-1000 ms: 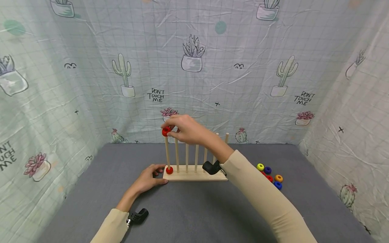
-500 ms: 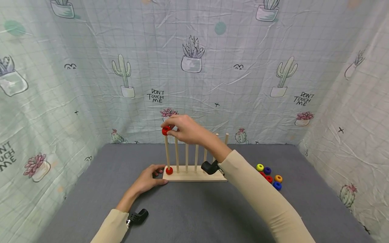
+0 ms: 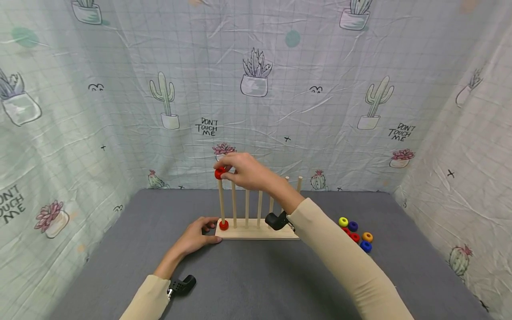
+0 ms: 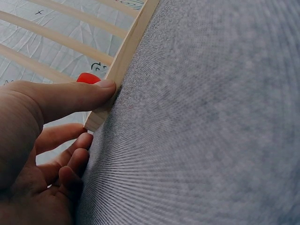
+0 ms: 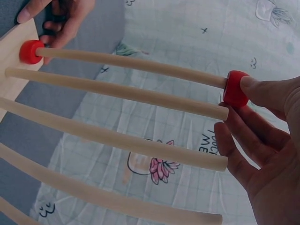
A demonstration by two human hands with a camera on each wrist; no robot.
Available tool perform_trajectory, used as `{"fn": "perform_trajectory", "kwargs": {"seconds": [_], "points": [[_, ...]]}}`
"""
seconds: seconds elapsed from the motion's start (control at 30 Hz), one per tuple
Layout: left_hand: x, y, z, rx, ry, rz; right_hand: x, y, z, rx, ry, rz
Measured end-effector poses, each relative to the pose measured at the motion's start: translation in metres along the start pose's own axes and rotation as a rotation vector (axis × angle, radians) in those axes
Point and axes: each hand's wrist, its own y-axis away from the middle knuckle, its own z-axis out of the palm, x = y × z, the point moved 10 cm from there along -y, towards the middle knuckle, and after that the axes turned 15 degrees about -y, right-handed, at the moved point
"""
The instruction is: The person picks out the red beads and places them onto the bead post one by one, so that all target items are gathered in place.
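The right hand [image 3: 248, 171] pinches a red ring [image 3: 219, 173] between thumb and fingers at the top of the leftmost peg. In the right wrist view this ring [image 5: 236, 89] sits at the tip of the peg [image 5: 140, 64]. A second red ring [image 3: 223, 226] lies at the foot of the same peg, against the wooden base [image 3: 256, 234]. The left hand [image 3: 194, 238] grips the left end of that base; in the left wrist view its thumb presses the edge of the base [image 4: 123, 58], with the other fingers curled near the corner.
Several loose rings, yellow [image 3: 343, 222], dark blue [image 3: 353, 226], orange [image 3: 367, 237], blue [image 3: 366, 246] and red [image 3: 354, 238], lie on the grey cloth [image 3: 248, 280] to the right. More upright pegs [image 3: 246, 209] stand along the base. A patterned curtain [image 3: 280, 111] hangs behind.
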Motion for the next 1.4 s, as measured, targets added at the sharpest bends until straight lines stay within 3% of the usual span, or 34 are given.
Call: {"fn": "perform_trajectory", "kwargs": {"seconds": [1.4], "points": [[0.0004,0.0001,0.0007,0.003,0.006,-0.007,0.0032,-0.0036,0.0074,-0.040,0.045,0.019]]}}
